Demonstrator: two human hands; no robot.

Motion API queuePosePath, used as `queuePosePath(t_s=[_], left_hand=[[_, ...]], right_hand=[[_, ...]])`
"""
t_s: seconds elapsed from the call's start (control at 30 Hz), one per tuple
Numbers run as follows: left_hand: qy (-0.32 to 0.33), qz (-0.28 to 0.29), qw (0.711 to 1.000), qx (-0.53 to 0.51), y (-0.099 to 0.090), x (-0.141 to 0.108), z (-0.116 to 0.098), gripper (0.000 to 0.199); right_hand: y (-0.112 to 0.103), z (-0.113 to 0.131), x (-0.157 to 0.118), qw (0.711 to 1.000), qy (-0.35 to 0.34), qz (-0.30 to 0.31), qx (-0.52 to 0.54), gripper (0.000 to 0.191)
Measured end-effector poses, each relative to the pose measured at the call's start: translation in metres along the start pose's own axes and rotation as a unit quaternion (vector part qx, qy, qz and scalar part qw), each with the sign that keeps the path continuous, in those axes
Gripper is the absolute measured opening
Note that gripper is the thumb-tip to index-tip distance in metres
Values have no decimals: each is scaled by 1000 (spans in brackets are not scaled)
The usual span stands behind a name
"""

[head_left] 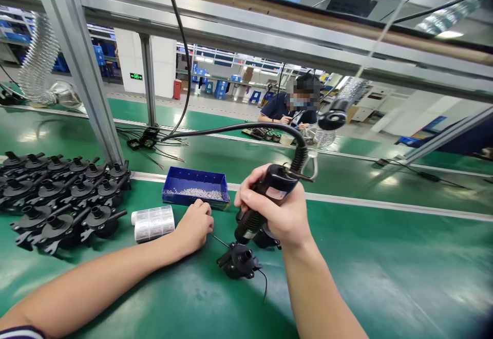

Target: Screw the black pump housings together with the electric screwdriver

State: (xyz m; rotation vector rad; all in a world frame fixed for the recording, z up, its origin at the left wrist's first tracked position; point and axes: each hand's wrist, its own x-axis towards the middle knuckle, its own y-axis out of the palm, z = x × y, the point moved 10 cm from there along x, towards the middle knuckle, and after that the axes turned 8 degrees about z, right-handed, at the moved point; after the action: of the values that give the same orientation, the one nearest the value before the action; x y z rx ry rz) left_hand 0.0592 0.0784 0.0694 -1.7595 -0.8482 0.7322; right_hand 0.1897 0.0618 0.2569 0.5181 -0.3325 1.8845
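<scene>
My right hand (287,215) is wrapped round a black corded electric screwdriver (265,195), its nose tilted down and to the left. Just below that nose, a black pump-like housing (239,261) with a short spout lies on the green bench; a thin cable trails from its right side. Another black part (265,239) is mostly hidden behind the screwdriver and my hand. My left hand (194,226) rests with curled fingers at the front edge of a blue bin (194,174) of small metal screws (202,193). Whatever those fingers may pinch is hidden.
Several black housings (57,221) stand in rows at the left. A roll of white labels (154,223) lies beside my left forearm. Loose wires (152,141) lie behind a metal post (82,67). Across the bench a masked person (290,108) sits working.
</scene>
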Motion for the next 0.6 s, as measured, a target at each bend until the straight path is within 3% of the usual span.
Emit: queuePosePath(t_s=[0.1, 0.17, 0.23, 0.3, 0.43, 0.53, 0.6], left_hand=[[-12, -6, 1000, -25, -2, -2, -8, 23], [-31, 6, 986, -164, -1, -6, -10, 23], [-69, 55, 937, -337, 13, -8, -12, 23], [-114, 123, 879, -446, 32, -10, -18, 25], [-174, 218, 801, -530, 61, -10, -27, 35], [-195, 251, 751, -578, 70, -10, -28, 41], [-203, 267, 728, -597, 72, -11, -28, 41]], right_hand=[[1, -5, 0, 998, 0, 17, 65, 22], [4, -12, 1, 995, 8, 39, 87, 23], [7, -18, 1, 993, 20, 64, 100, 24], [9, -20, 1, 990, 24, 82, 110, 25], [1, -8, -2, 994, -5, 53, 99, 23], [-6, 0, -5, 1000, -14, 2, 25, 19], [-1, -2, -4, 1000, -2, 3, -15, 18]])
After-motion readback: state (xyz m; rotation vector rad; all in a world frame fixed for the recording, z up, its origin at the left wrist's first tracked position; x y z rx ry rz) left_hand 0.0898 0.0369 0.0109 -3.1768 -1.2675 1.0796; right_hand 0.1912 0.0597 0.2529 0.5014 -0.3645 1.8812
